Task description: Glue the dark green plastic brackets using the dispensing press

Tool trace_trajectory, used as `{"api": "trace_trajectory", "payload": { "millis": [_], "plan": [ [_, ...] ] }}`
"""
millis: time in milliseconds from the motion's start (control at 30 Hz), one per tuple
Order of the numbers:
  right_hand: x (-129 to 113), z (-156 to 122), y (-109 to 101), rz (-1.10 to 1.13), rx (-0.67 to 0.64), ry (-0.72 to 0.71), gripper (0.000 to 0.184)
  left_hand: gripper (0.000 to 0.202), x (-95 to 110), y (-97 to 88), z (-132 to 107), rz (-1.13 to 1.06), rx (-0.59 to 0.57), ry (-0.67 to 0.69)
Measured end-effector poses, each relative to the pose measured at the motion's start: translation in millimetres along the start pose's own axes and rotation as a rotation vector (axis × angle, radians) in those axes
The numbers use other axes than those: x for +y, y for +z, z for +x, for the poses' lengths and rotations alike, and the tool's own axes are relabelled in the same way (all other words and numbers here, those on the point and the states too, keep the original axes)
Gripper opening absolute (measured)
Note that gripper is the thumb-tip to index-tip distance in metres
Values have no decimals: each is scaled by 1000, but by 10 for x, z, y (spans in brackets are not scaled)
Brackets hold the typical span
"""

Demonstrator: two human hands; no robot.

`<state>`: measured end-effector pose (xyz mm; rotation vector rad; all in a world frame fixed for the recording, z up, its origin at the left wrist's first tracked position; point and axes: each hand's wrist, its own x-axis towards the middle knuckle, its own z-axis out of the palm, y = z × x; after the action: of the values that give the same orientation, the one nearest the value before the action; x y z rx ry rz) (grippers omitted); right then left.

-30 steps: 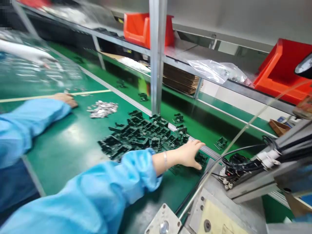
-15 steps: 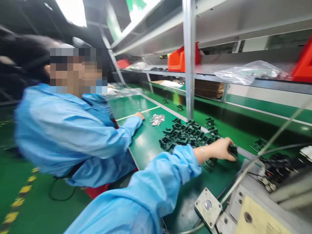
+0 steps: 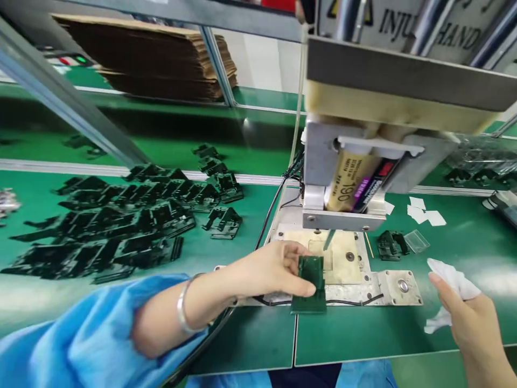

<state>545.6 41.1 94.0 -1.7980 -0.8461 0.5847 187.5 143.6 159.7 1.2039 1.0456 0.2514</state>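
My left hand (image 3: pixel 278 269) grips a dark green plastic part (image 3: pixel 310 285) between thumb and fingers, held over the front of a machine's base plate (image 3: pixel 347 269). A white cloth (image 3: pixel 456 285) is bunched in my right hand (image 3: pixel 476 323), at the right above the green table. Just behind the held part, a thin nozzle (image 3: pixel 329 238) points down from a glue tube (image 3: pixel 355 180) clamped in the machine. Many similar dark parts (image 3: pixel 137 221) lie piled to the left. One more dark part (image 3: pixel 391 245) sits right of the base plate, beside a small clear piece (image 3: pixel 417 241).
Small white squares (image 3: pixel 424 212) lie at the back right. The machine's head (image 3: pixel 404 97) hangs low over the base plate. Black cables (image 3: pixel 270 215) run along its left side. Stacked cardboard (image 3: pixel 149 59) stands on the back shelf, near a metal post (image 3: pixel 76 97).
My view has swung right, from the co-worker and the parts pile to the machine. My left hand has brought a dark part from the pile to the base plate. My right hand has come into view.
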Motion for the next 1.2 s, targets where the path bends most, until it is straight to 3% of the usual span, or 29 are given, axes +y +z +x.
{"api": "trace_trajectory", "payload": {
  "millis": [133, 267, 367, 467, 533, 600, 667, 733, 800, 900, 1000, 1100, 1200],
  "plan": [
    [135, -71, 92, -16, 28, 132, 71, 48, 79, 3, 283, 164, 148, 124],
    [303, -47, 185, -68, 95, 85, 72, 36, -16, 2, 370, 477, 340, 260],
    [386, -64, 306, -83, 103, 9, 66, 41, -90, 29, 349, 556, 380, 333],
    [434, -89, 411, -19, 82, -7, 65, 58, -140, -40, 221, 702, 290, 371],
    [468, -96, 445, 31, 76, -2, 66, 71, -219, -165, 67, 781, 318, 420],
    [509, -94, 452, 84, 71, 11, 64, 75, -350, -319, -115, 796, 475, 438],
    [545, -87, 446, 134, 65, 16, 60, 64, -498, -437, -277, 772, 652, 397],
    [566, -81, 443, 162, 70, 1, 57, 48, -613, -452, -368, 797, 728, 367],
    [576, -76, 445, 177, 87, -14, 55, 42, -670, -333, -361, 918, 682, 438],
    [592, -65, 449, 186, 131, -15, 51, 49, -667, -3, -201, 1140, 486, 579],
    [631, -45, 437, 193, 133, -18, 48, 55, -638, 258, -14, 1209, 376, 578],
    [674, -26, 414, 187, 118, -3, 47, 59, -614, 290, 25, 1189, 356, 556],
    [701, -15, 389, 180, 116, 7, 47, 52, -587, 104, -131, 1122, 407, 583]
  ]
}}
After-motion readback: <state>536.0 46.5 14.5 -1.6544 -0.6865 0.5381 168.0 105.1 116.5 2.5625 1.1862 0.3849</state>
